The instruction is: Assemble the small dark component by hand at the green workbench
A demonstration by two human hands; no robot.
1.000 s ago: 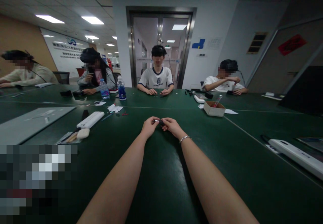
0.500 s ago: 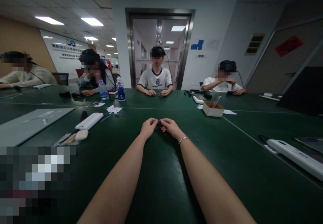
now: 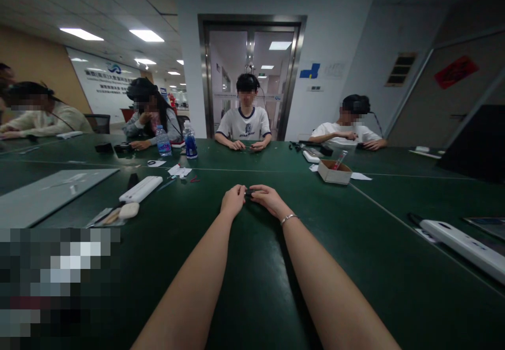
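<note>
Both hands have sunk lower onto the tabletop [image 3: 252, 287], left hand [image 3: 233, 200] and right hand [image 3: 268, 198] still pinched together on a small dark piece [image 3: 248, 194] at twelve o'clock, box [image 3: 333, 172] at two.

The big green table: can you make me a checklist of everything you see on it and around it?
Surface: dark green table, glossy.
Job's things: small dark object pinched between both hands; too small to identify.
Clutter: cardboard box, two water bottles, white case, grey mat, paper scraps.
Grippers: left hand and right hand meet on the object; bracelet on right wrist.
Cables: nothing seen.
Surroundings: people seated across the table, glass door behind.
</note>
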